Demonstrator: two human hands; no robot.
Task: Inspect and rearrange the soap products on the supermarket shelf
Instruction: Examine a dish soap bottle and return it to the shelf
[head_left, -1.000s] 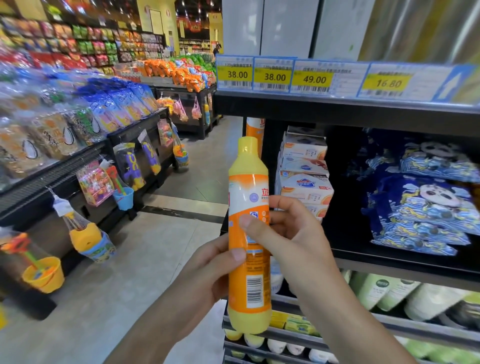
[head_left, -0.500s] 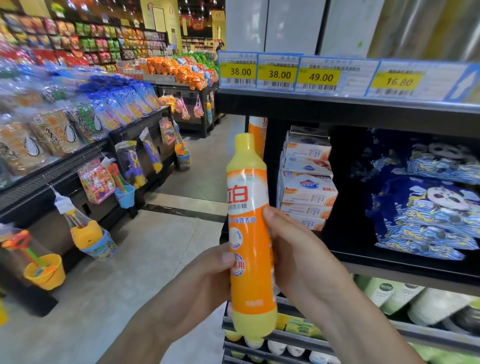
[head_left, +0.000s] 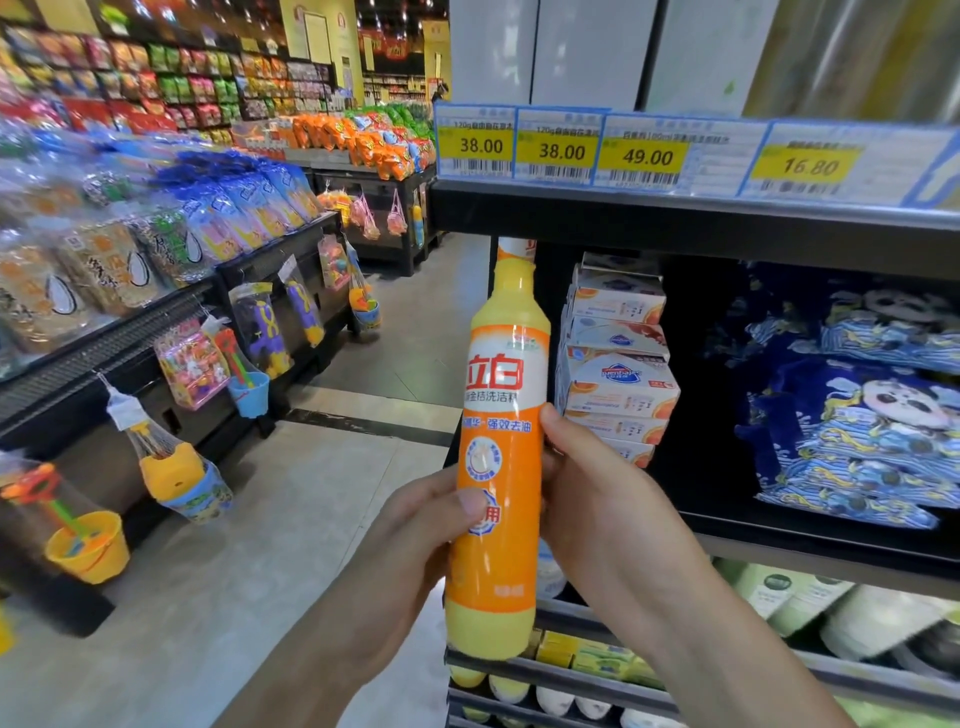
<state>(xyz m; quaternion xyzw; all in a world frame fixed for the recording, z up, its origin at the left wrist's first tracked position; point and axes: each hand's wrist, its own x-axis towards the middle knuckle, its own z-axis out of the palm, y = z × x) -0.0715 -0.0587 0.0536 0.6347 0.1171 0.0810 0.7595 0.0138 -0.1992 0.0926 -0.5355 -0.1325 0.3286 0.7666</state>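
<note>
Orange detergent bottle (head_left: 497, 467) upright before shelf (head_left: 727, 228), gripped by left hand (head_left: 415, 535) and right hand (head_left: 597, 499).

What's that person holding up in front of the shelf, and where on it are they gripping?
An orange and yellow dish soap bottle, upright. Both hands grip its middle: left hand with the thumb on the front label, right hand wrapped round the other side.

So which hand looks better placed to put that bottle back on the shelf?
Probably the right hand: it grips the bottle on the side nearest the shelf; the left hand is on the aisle side.
</note>
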